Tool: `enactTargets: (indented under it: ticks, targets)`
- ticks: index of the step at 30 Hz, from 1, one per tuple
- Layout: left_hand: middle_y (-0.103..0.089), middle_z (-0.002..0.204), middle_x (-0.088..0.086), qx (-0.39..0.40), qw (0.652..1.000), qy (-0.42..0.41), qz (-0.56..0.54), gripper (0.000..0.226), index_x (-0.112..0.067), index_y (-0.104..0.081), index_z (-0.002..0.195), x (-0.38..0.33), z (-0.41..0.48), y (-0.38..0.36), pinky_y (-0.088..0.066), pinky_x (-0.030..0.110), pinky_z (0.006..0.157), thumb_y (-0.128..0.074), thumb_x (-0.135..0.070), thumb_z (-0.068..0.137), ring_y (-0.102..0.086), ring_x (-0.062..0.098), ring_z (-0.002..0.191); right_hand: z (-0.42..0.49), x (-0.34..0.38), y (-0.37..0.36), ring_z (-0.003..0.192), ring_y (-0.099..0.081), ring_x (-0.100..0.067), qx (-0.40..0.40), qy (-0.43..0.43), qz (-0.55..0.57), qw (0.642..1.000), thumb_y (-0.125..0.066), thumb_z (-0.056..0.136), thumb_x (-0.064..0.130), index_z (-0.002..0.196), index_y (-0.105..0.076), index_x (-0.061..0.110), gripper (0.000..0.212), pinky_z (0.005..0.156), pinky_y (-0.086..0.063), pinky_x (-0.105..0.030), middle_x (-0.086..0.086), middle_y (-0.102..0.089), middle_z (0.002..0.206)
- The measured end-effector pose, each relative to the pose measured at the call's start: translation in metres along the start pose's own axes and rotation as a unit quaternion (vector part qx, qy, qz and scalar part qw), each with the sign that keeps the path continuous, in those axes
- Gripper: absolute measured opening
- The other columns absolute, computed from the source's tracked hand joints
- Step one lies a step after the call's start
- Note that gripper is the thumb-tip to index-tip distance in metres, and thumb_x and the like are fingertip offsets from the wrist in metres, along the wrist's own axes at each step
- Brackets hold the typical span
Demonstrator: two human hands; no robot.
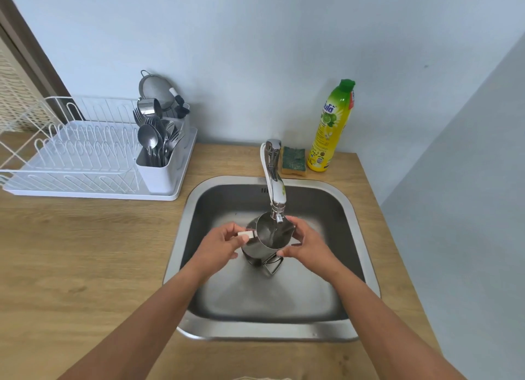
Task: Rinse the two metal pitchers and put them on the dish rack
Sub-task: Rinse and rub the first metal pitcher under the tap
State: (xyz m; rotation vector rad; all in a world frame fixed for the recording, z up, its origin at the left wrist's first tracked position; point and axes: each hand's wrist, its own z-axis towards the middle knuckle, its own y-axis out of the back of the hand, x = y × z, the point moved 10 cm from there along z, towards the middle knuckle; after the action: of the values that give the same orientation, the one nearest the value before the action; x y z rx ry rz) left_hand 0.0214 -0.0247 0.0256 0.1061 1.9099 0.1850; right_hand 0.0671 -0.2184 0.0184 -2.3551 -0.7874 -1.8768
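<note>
Wood tabletop (85, 252), sink (181, 237) toward its right edge. I judge this the rinse step: pitcher (272, 235) under the tap (274, 164), my left hand (218, 246) fingers pinching its white tab (245, 234), right hand (308, 243) fingers clamped on its wall. Next, lift it to the dish rack (85, 158) at the far-left corner.

Lower pitcher (251, 253) mostly hidden behind upper pitcher (271, 235), dish rack (93, 194) cropped — left edge

A yellow, green-capped dish-soap bottle (331, 130) stands on the wooden counter (85, 252) right of centre in the upper frame, just beside a green-topped sponge (294, 161). At upper left, spoons and forks (154, 141) stand in a white holder (159, 175), with a mesh strainer (154, 86) behind them.
</note>
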Motion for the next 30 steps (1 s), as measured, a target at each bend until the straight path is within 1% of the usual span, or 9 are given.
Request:
enactTargets:
  ticks: [3,7,9,13,15,18,21,24,30]
  targets:
    - [-0.073,0.096,0.008,-0.036,0.996,-0.006,0.077,0.012,-0.017,-0.065,0.085,-0.005,-0.002,0.018,-0.054,0.032,0.07,-0.063,-0.026,0.092,-0.063,0.018,0.083,-0.001,-0.003,-0.013,0.106,-0.065,-0.008,0.029,-0.013,0.025,0.999,-0.079,0.071,-0.006,0.121,-0.056,0.025,0.063,0.082,-0.052,-0.017,-0.002,-0.069,0.117]
    - [-0.074,0.106,0.012,0.028,0.997,0.077,-0.01,0.014,-0.014,-0.06,0.092,0.017,-0.007,0.003,-0.056,0.034,0.066,-0.054,-0.025,0.098,-0.066,0.024,0.081,-0.004,-0.009,-0.01,0.109,-0.067,-0.019,0.032,-0.038,0.023,0.998,-0.083,0.071,0.012,0.122,-0.055,0.022,0.059,0.096,-0.052,-0.035,-0.002,-0.07,0.117]
    - [-0.071,0.111,0.018,0.058,0.992,0.099,-0.055,0.014,-0.012,-0.057,0.091,0.027,-0.008,-0.011,-0.058,0.039,0.071,-0.054,-0.023,0.099,-0.067,0.028,0.084,-0.004,-0.007,-0.003,0.112,-0.064,-0.02,0.02,-0.036,0.02,0.999,-0.083,0.07,0.013,0.119,-0.055,0.025,0.058,0.103,-0.048,-0.039,-0.002,-0.068,0.119]
    - [-0.068,0.105,0.019,0.015,0.996,0.072,-0.056,0.011,-0.011,-0.054,0.092,0.027,-0.003,-0.007,-0.058,0.049,0.084,-0.055,-0.02,0.098,-0.063,0.02,0.081,-0.004,0.002,-0.006,0.113,-0.059,-0.008,0.021,-0.029,0.012,0.999,-0.08,0.073,0.0,0.122,-0.051,0.025,0.061,0.097,-0.045,-0.024,0.005,-0.064,0.119]
    - [-0.069,0.106,0.014,-0.002,0.998,0.064,-0.028,0.012,-0.012,-0.055,0.092,0.026,-0.001,0.002,-0.06,0.043,0.076,-0.053,-0.021,0.099,-0.062,0.021,0.082,-0.003,0.001,-0.014,0.107,-0.062,-0.008,0.039,-0.035,0.007,0.999,-0.08,0.074,0.001,0.12,-0.051,0.022,0.058,0.09,-0.048,-0.021,0.004,-0.066,0.117]
    - [-0.073,0.107,0.01,0.025,0.996,0.087,-0.007,0.015,-0.011,-0.056,0.098,0.031,-0.002,0.001,-0.059,0.035,0.064,-0.05,-0.024,0.1,-0.066,0.026,0.081,-0.002,0.0,-0.013,0.106,-0.065,-0.015,0.048,-0.046,-0.014,0.998,-0.082,0.074,0.009,0.12,-0.053,0.018,0.056,0.093,-0.05,-0.027,0.001,-0.069,0.114]
    - [-0.072,0.109,0.013,0.051,0.993,0.102,-0.026,0.015,-0.009,-0.055,0.1,0.036,-0.002,-0.015,-0.059,0.038,0.066,-0.051,-0.023,0.099,-0.067,0.028,0.08,-0.003,-0.002,0.002,0.108,-0.064,-0.014,0.029,-0.052,-0.01,0.998,-0.082,0.075,0.01,0.117,-0.054,0.023,0.052,0.096,-0.049,-0.029,0.002,-0.068,0.114]
    - [-0.07,0.113,0.012,0.024,0.995,0.092,-0.033,0.021,-0.006,-0.056,0.106,0.033,0.002,-0.012,-0.059,0.043,0.074,-0.052,-0.025,0.099,-0.064,0.026,0.085,-0.002,-0.001,0.001,0.115,-0.06,-0.015,0.014,-0.041,0.012,0.999,-0.081,0.075,0.007,0.112,-0.054,0.031,0.052,0.103,-0.045,-0.036,0.004,-0.066,0.119]
    - [-0.07,0.112,0.014,0.045,0.994,0.103,-0.012,0.017,-0.01,-0.053,0.103,0.037,-0.002,-0.015,-0.058,0.035,0.061,-0.045,-0.025,0.102,-0.065,0.027,0.078,-0.001,0.001,0.0,0.109,-0.064,-0.016,0.029,-0.042,-0.02,0.999,-0.083,0.074,0.013,0.118,-0.056,0.022,0.052,0.093,-0.05,-0.029,0.0,-0.068,0.115]
